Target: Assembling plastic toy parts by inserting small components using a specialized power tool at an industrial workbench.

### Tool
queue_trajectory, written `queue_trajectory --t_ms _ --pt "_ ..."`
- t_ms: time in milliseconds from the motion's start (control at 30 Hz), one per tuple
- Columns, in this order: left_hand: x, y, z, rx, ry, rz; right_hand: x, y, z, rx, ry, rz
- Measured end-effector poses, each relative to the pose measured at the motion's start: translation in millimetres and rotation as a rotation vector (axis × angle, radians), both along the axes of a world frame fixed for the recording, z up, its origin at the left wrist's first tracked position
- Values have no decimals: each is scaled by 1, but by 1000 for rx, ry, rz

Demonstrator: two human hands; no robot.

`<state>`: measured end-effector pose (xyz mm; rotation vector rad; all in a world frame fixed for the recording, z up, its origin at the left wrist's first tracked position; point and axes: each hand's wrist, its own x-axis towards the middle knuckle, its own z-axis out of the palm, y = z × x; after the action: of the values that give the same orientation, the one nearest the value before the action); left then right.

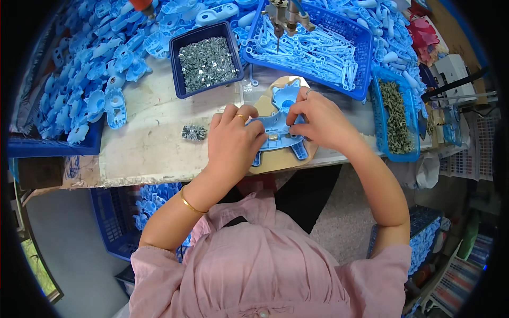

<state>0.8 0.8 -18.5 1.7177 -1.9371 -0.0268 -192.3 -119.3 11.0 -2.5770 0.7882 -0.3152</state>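
A light-blue plastic toy shell half (277, 124), shaped like an animal with a head and legs, lies hollow side up on a tan jig (273, 163) at the table's front edge. My left hand (233, 135) has its curled fingers on the shell's left side, holding it against the jig. At the shell's right side, below its head part, the fingers of my right hand (323, 119) are drawn together in a pinch. Anything between those fingertips is hidden. Small metal parts (273, 138) show inside the shell's lower body.
A tool spindle (278, 32) hangs beyond the jig. Behind stand a dark tray (173, 66) of small metal parts and a blue basket (363, 79) of blue rods. Screws fill a basket (412, 124) at right. Loose metal pins (194, 132) and piled shells (90, 79) lie left.
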Motion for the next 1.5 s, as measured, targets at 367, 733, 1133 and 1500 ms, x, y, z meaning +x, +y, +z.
queue_trajectory --t_ms 367,733,1133,1500 --pt "6 5 0 -22 -11 7 78 19 45 -5 -326 -126" --pt "132 -52 6 -69 -196 221 198 -26 119 -75 -948 15" --pt "140 -90 -1 133 -149 218 165 -21 95 397 -759 43" --pt "115 -49 19 9 -33 17 146 -14 96 490 -632 11"
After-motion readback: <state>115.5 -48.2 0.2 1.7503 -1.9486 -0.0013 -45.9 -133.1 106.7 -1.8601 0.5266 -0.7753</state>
